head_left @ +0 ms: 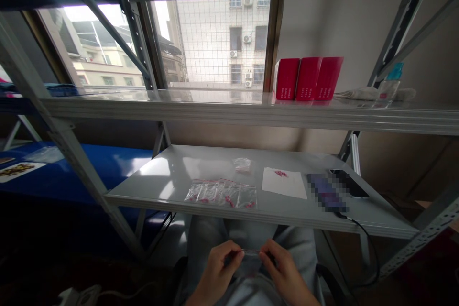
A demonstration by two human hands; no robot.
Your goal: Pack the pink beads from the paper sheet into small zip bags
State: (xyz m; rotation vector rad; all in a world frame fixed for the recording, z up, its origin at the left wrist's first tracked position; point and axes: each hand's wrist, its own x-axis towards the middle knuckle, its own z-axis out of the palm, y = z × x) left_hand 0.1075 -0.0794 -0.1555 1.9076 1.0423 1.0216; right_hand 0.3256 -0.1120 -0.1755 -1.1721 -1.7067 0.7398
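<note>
Above the lap, my left hand (221,267) and my right hand (278,265) pinch opposite ends of a small clear plastic bag (251,252), stretched between the fingertips. Its contents are too faint to make out. On the shelf in front lies a row of clear zip bags (229,196) with small pinkish-red pieces inside. Behind them is another small clear bag (243,165). To the right, a white sheet of paper (283,187) bears a small pile of pinkish-red pieces (281,173).
A pixelated phone-like device (327,192) with a cable and a dark phone (349,183) lie at the right. Red boxes (308,79), a cloth (358,93) and a blue-capped bottle (390,83) stand on the upper shelf. The metal shelf edge (258,219) runs above my knees.
</note>
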